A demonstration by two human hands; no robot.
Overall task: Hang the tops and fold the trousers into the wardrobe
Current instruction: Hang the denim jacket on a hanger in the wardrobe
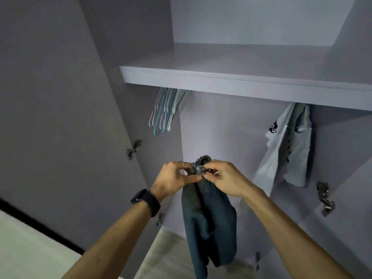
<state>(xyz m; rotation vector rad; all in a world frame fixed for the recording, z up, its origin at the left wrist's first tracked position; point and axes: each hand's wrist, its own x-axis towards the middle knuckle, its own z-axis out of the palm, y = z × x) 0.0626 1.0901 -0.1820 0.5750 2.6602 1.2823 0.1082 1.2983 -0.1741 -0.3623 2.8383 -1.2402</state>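
At the far left stands the open left door (pixel 60 97) of the wardrobe (pixel 221 127), grey and plain, with a metal hinge (pixel 133 149) at its inner edge. Just right of that, a bunch of empty hangers (pixel 165 111) hangs close together under the shelf (pixel 241 83), which runs across the whole width above my hands.

My left hand (pixel 175 178) is raised in front of the wardrobe opening, with a dark watch (pixel 146 202) on the wrist and a thin ring (pixel 183 165) on one finger. Its fingers (pixel 191 179) are curled and pinch the bunched top edge of the trousers (pixel 209 218). The trousers are dark, frayed where I hold them, and the rest hangs straight down between my forearms, in the air in front of the wardrobe and not yet on any shelf. Below them I see a strip of pale floor (pixel 171 254).

My right hand (pixel 225 178) is touching the same bunch from the other side, just beside the left. Its fingers (pixel 211 170) are curled round the frayed edge and grip it too.

Further right and deeper inside, two tops (pixel 289 146) hang under the shelf, a white one with a dark print and a grey one behind it, pressed together. At the far right a second hinge (pixel 324 196) sits on the right door (pixel 342 228).
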